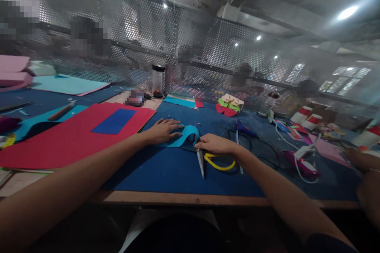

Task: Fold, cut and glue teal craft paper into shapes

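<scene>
My left hand [163, 131] lies palm down with fingers spread, resting on one end of a light-blue strip of paper or foam sheet [187, 130]. The strip rises in a curl toward the right. At its curled end, the fingers of my right hand [216, 143] are pinched together on the strip's edge. Scissors [200, 165] with yellow handles lie on the blue table mat [166, 174] just under and in front of my right hand, blades pointing toward me. My right fingertips partly hide the scissors' pivot.
Red sheets [68, 142] bearing a dark-blue rectangle [114, 121] lie left. A blue glue gun [246, 128] with its cable, a purple device [304, 165] and paper cups [301, 114] are on the right. Another person's arm [363, 160] reaches in there. A jar [158, 82] stands behind.
</scene>
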Demonstrator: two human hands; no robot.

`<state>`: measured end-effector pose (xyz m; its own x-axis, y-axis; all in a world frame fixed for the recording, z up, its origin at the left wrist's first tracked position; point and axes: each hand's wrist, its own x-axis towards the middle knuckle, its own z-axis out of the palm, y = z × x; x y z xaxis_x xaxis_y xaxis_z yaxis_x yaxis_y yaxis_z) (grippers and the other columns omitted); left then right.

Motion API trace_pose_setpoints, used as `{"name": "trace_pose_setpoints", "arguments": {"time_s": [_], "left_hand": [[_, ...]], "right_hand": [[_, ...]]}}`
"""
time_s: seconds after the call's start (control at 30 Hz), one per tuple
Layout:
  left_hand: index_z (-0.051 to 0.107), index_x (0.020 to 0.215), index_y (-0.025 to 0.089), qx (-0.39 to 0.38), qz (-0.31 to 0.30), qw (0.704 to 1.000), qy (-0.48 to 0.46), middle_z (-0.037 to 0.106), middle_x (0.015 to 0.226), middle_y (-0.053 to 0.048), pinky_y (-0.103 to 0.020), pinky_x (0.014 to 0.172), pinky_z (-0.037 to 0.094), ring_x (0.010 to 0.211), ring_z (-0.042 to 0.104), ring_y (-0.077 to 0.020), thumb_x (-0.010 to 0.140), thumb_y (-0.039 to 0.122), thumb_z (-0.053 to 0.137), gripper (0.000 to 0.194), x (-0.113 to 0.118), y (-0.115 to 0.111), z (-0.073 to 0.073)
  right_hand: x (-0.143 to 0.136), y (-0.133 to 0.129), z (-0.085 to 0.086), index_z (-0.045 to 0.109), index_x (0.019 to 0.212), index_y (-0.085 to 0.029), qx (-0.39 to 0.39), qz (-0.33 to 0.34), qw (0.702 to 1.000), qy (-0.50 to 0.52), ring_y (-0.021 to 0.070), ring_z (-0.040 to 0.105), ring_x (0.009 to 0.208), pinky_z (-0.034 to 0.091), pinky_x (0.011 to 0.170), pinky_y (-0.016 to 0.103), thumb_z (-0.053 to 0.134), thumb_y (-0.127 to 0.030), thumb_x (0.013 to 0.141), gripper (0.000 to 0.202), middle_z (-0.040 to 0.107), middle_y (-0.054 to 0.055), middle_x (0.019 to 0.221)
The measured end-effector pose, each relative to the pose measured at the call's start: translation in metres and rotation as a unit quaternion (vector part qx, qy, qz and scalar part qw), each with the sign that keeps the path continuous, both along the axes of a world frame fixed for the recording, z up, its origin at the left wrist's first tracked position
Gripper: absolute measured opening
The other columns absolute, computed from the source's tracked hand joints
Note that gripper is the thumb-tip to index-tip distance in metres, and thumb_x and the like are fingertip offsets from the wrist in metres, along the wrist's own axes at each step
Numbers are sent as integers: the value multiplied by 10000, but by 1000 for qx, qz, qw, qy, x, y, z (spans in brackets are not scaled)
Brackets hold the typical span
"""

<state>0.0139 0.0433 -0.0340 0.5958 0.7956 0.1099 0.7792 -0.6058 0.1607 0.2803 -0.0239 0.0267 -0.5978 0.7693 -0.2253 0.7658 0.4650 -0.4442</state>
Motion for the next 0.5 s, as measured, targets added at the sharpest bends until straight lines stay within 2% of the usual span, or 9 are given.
{"name": "trace_pose_setpoints", "arguments": {"time_s": [0.5], "left_hand": [[464,1529,391,6,1,1000,1,398,1653,-16,-606,1220,190,1507,347,-342,1030,646,336,574,0,-1,-1]], "right_hand": [[-5,0,-1,351,613,-200,4,-4,1000,-11,103,323,585,202,590,291,482,-410,974,438,314,-51,592]]}}
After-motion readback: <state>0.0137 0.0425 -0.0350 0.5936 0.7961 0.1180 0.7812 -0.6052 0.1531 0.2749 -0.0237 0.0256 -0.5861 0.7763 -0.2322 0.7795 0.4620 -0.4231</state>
